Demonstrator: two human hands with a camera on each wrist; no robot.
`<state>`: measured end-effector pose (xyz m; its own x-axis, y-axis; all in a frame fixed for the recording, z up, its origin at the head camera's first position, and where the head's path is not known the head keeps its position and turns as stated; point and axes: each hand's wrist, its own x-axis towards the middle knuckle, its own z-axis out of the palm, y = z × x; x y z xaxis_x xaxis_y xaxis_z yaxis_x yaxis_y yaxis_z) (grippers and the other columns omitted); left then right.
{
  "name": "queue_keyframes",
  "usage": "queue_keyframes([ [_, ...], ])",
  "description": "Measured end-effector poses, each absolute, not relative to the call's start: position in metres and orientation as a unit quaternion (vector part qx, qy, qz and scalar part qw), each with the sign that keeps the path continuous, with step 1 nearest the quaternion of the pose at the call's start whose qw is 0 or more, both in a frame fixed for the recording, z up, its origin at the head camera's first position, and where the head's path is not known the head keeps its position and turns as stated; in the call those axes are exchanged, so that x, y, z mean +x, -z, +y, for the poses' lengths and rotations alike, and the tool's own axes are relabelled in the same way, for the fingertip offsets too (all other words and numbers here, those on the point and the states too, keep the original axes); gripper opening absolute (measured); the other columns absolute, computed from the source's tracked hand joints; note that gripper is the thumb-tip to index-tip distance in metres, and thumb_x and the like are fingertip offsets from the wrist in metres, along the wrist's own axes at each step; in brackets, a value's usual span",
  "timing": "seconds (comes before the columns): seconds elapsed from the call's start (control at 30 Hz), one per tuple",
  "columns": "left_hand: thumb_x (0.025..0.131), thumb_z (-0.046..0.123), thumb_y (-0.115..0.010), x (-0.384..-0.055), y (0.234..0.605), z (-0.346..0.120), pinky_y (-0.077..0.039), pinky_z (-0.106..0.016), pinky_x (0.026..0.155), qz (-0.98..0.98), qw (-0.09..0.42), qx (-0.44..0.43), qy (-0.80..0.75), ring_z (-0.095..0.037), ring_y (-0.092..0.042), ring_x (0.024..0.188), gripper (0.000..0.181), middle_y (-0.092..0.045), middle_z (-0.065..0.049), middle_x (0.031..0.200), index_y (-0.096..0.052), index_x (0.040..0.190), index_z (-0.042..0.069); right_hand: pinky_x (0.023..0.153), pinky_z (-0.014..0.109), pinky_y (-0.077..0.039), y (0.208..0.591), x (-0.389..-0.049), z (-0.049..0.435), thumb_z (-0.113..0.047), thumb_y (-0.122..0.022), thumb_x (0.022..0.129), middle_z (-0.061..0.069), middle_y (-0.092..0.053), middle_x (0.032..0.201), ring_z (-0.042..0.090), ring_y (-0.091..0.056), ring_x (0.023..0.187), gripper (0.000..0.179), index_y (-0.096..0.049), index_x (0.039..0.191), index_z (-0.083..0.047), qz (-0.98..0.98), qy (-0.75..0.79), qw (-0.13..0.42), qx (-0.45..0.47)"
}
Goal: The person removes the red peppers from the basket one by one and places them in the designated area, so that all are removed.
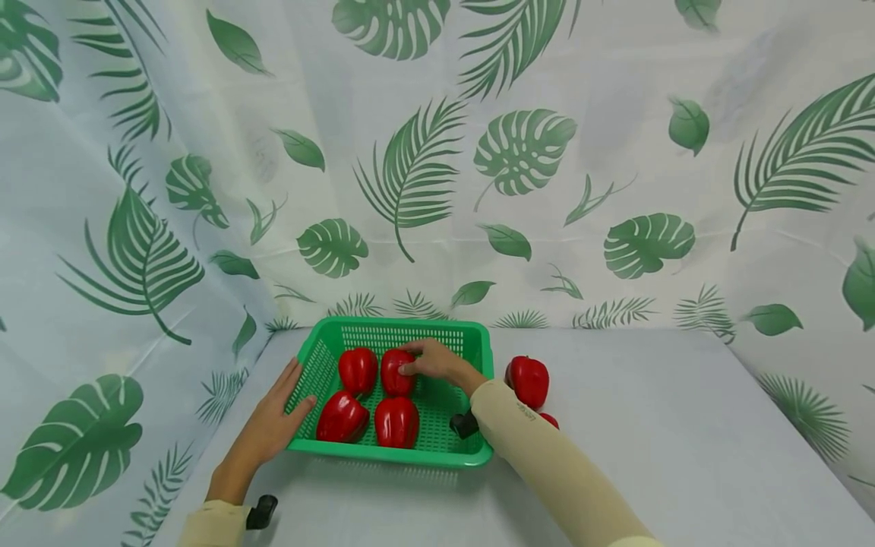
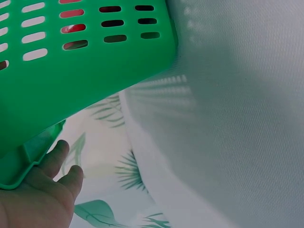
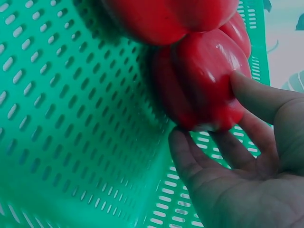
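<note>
A green perforated plastic basket (image 1: 390,454) holds several glossy red bell peppers. My right hand (image 1: 437,360) reaches over the basket's right side and grips the bell pepper (image 1: 393,384) at the back middle. In the right wrist view, thumb and fingers curl about that pepper (image 3: 204,71), close to a basket wall. Beside it lie another pepper (image 1: 358,371) at the back left and two in front, a left one (image 1: 342,418) and a middle one (image 1: 396,422). My left hand (image 1: 270,422) rests on the basket's left rim, fingers extended along it and thumb over the edge.
Outside the basket, a red bell pepper (image 1: 528,382) lies to the right on the white table (image 1: 656,410). Another pepper (image 1: 550,419) is mostly hidden by my right sleeve. Leaf-printed sheets (image 1: 519,251) stand behind and at both sides.
</note>
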<state>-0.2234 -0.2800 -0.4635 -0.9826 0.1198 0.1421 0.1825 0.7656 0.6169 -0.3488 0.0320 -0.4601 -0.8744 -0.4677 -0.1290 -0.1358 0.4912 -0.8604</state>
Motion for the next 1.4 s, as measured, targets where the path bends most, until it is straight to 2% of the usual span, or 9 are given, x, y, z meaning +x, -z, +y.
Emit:
queue_keyframes([
  [0.43,0.111,0.031,-0.053,-0.223,0.463,-0.280,-0.026,-0.074,0.118,-0.940,0.046,-0.076,0.329,-0.054,-0.021,0.156,0.073,-0.015,-0.025,0.176,-0.022,0.168,-0.005,0.106,0.048,-0.054,0.459,-0.350,0.033,-0.011,-0.074,0.099,0.015,-0.069,0.135,0.030,-0.063,0.119,0.045,-0.068,0.142,-0.002,0.832,0.494,0.171,-0.185],
  [0.6,0.112,0.030,-0.054,-0.223,0.463,-0.280,-0.025,-0.073,0.119,-0.939,0.053,-0.082,0.329,-0.054,-0.021,0.157,0.073,-0.016,-0.025,0.175,-0.023,0.167,-0.006,0.099,0.044,-0.059,0.454,-0.349,0.035,-0.009,-0.074,0.099,0.015,-0.069,0.132,0.029,-0.065,0.114,0.044,-0.067,0.140,0.001,0.818,0.518,0.177,-0.179],
  [0.73,0.112,0.031,-0.054,-0.225,0.464,-0.280,-0.024,-0.073,0.119,-0.939,0.052,-0.083,0.329,-0.053,-0.020,0.157,0.073,-0.015,-0.025,0.176,-0.023,0.168,-0.005,0.099,0.047,-0.059,0.451,-0.349,0.037,-0.008,-0.074,0.099,0.016,-0.069,0.131,0.029,-0.065,0.113,0.043,-0.067,0.140,0.003,0.809,0.533,0.178,-0.171],
  [1.4,0.112,0.034,-0.052,-0.224,0.461,-0.277,-0.025,-0.073,0.119,-0.942,0.035,-0.068,0.327,-0.053,-0.019,0.157,0.074,-0.013,-0.024,0.176,-0.021,0.168,-0.004,0.106,0.056,-0.054,0.438,-0.348,0.047,-0.013,-0.074,0.101,0.022,-0.059,0.145,0.037,-0.063,0.125,0.052,-0.060,0.148,0.003,0.771,0.598,0.181,-0.126],
])
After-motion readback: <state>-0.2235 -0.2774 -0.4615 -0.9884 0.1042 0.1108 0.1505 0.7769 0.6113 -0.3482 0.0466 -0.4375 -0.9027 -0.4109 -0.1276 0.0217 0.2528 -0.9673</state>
